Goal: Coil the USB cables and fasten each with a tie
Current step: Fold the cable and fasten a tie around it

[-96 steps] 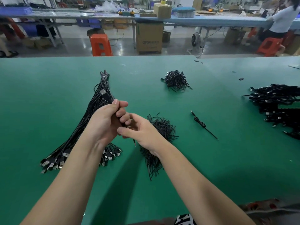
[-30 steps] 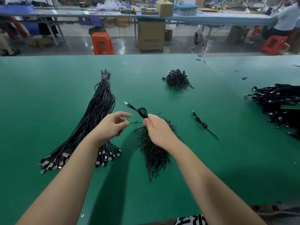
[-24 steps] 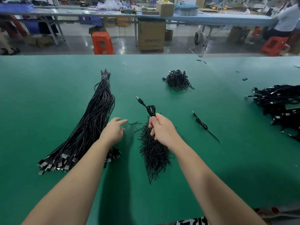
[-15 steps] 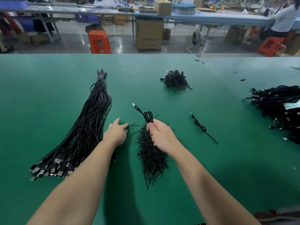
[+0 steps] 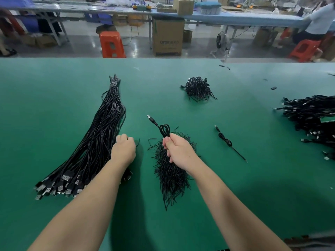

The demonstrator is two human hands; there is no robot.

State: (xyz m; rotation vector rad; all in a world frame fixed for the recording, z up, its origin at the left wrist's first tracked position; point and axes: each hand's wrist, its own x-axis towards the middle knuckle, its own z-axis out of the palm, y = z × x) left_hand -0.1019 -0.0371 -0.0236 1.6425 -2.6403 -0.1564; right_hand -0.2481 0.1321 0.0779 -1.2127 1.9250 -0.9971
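So, left of frame I had the bundle of uncoiled USB cables (image 5: pixel 97 142) fanned across the green table (image 5: pixel 45 105), plugs toward the lower left. Left hand (image 5: pixel 123 149) sat at its right edge, fingers curled down; couldn't tell if they gripped anything. Center: right hand (image 5: pixel 178 151) clenched around a coiled cable (image 5: pixel 164 130) over the tie pile (image 5: pixel 170 173). Right of that lay a tied cable (image 5: pixel 226 140).

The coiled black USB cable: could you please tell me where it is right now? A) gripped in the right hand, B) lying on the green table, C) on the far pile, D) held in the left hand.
A: the right hand grips the coiled black USB cable, its loop and plug sticking out above the fingers.
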